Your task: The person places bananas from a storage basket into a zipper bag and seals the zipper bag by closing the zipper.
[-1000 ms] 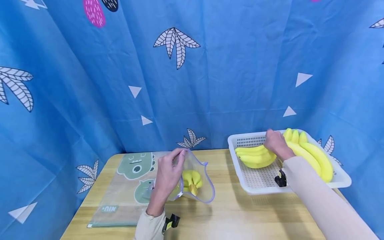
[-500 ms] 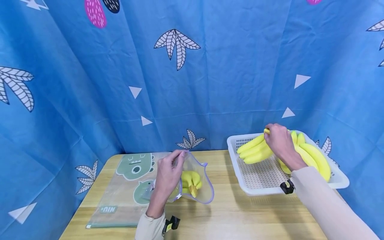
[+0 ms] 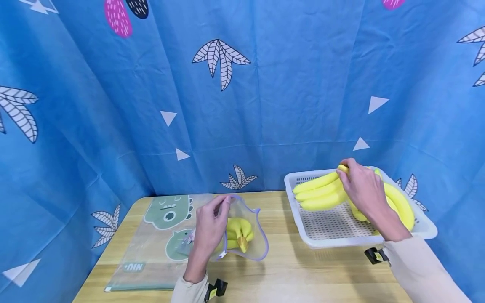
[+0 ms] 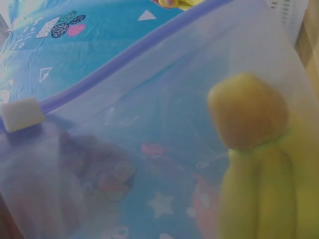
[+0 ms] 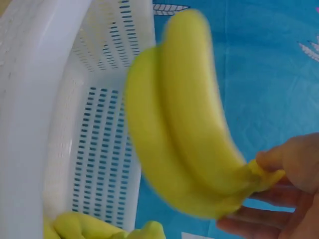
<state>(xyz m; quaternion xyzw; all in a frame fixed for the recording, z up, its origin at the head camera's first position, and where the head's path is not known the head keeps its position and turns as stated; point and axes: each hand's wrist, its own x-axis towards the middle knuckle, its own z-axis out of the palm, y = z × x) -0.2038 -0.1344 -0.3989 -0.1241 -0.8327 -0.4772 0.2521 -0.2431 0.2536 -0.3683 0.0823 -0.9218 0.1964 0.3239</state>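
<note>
My right hand [image 3: 361, 187] pinches a bunch of bananas [image 3: 322, 191] by its stem, above the white basket [image 3: 329, 242]; in the right wrist view the bunch [image 5: 192, 114] hangs from thumb and fingers. More bananas [image 3: 401, 204] lie in the basket, partly behind the hand. My left hand [image 3: 210, 223] holds the rim of a clear zip bag [image 3: 261, 235] with purple edging, its mouth spread apart. Inside that bag sits another bunch of bananas [image 3: 240, 233], stem toward me. The left wrist view shows this bunch [image 4: 264, 184] through the plastic, with the white slider [image 4: 22, 114] near the left edge.
A flat clear bag [image 3: 132, 252] printed with green cartoon figures lies on the left of the wooden table [image 3: 295, 277], partly under the left hand. A blue patterned curtain [image 3: 242, 118] rises behind the table.
My right hand has lifted the bunch by its stem from the basket floor, its stem end rising and the hand drawing slightly right. The left hand keeps holding the bag.
</note>
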